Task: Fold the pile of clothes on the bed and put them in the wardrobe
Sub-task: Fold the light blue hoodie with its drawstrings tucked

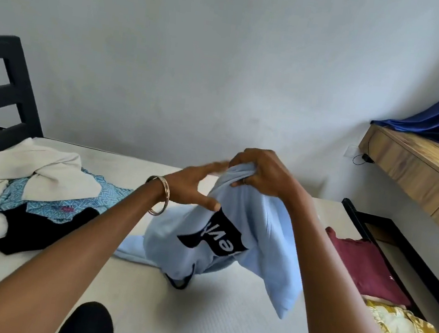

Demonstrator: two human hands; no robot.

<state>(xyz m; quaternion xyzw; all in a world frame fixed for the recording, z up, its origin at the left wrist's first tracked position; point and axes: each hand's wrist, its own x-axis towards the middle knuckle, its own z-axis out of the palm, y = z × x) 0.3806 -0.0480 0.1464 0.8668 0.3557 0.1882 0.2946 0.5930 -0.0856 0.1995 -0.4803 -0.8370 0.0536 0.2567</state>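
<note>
Pale blue shirt [231,240] with black printed band, bunched and hanging over bed [193,316], long axis near vertical, lower end trailing on mattress. Top edge pinched in right hand [263,173], fingers curled round cloth. Left hand [196,188] just beside, fingers spread, thumb touching fabric, nearer for second grip. Unfolded pile [30,197] well left; maroon garment [362,263] right.
</note>
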